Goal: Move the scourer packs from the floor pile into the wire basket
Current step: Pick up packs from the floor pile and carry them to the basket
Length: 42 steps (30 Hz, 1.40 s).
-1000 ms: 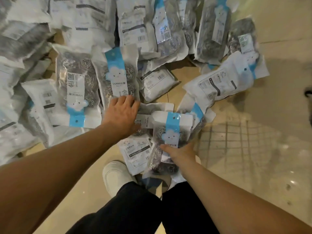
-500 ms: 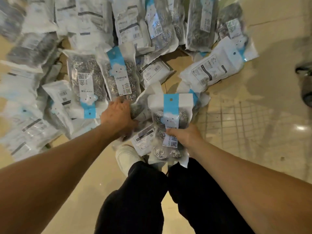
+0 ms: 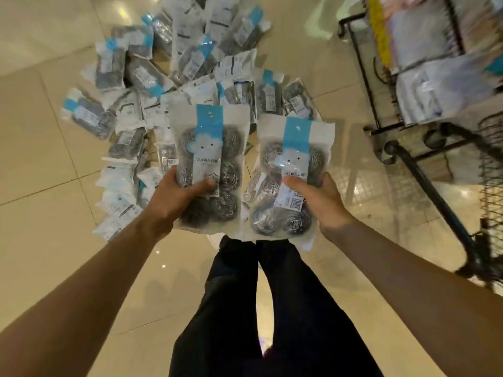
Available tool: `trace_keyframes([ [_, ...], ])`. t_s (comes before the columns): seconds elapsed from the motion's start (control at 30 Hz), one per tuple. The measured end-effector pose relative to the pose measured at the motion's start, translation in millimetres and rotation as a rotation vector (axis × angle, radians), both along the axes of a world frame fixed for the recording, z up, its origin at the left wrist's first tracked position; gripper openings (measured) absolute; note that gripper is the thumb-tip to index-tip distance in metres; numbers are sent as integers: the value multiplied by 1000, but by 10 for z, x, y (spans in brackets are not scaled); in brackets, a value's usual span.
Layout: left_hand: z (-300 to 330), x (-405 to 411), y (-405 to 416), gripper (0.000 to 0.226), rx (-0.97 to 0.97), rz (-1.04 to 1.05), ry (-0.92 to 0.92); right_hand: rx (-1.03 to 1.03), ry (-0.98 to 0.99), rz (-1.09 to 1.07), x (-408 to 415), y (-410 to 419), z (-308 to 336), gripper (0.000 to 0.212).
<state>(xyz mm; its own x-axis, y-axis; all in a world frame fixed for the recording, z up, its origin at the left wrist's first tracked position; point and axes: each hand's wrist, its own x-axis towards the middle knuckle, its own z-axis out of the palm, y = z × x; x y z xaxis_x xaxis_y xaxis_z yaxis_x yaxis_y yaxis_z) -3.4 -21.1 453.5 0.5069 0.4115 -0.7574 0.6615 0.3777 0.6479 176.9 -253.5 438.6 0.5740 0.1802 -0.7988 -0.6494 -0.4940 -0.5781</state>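
Observation:
My left hand (image 3: 174,197) grips a scourer pack (image 3: 209,148) with a blue strip and steel-wool balls inside, held upright in front of me. My right hand (image 3: 318,202) grips a second scourer pack (image 3: 288,159) of the same kind, with more packs tucked behind it. Both packs hang well above the floor. The floor pile (image 3: 168,77) of several packs spreads out beyond and to the left of them. At the right edge stands a black wire basket (image 3: 490,170); only part of its mesh wall shows, blurred.
A black wire display rack (image 3: 381,85) with packaged goods stands at the upper right. A black bar (image 3: 432,197) of the basket's frame slopes across the right side. My dark trouser legs (image 3: 261,308) are below the hands on a glossy beige tiled floor (image 3: 49,186).
Both hands have lifted from the pile, each with a pack. I have risen, so the pile looks farther away, and the view has swung right to show the rack and basket.

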Motion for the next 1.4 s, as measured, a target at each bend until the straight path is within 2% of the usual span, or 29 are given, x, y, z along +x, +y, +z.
trace_keyframes([
  [0.07,499,5,-105,56,-9,-16,-34,12,-25,-46,-26,-139,518,77],
  [0.2,1289,84,-253,73,-1,-95,-118,123,-29,-147,-129,-386,1298,63],
  [0.37,1827,219,-464,56,-49,-220,-190,175,-107,-183,-357,-712,1884,62],
  [0.5,1935,388,-660,69,-139,-353,-262,176,-164,-386,-637,-1075,2163,61],
  [0.6,2012,565,-857,62,-164,-491,-289,157,-186,-543,-836,-1366,2295,64],
  [0.67,2042,700,-1034,60,-149,-593,-288,155,-200,-656,-953,-1577,2377,56],
  [0.8,2135,1018,-1475,78,-126,-688,-269,220,-205,-794,-1074,-2045,2557,46],
  [0.87,2202,1201,-1751,82,-141,-740,-276,227,-213,-854,-1050,-2325,2614,49],
  [1.07,2355,1877,-2788,83,-216,-839,-308,244,-247,-957,-689,-3295,2722,58],
  [1.2,2406,2448,-3608,65,-188,-868,-319,244,-275,-1008,-301,-4086,2769,71],
  [1.33,2476,2903,-4269,75,-164,-915,-334,257,-310,-1029,107,-4683,2815,53],
  [1.4,2478,3105,-4508,74,-130,-936,-329,265,-319,-1043,270,-4882,2807,52],
])
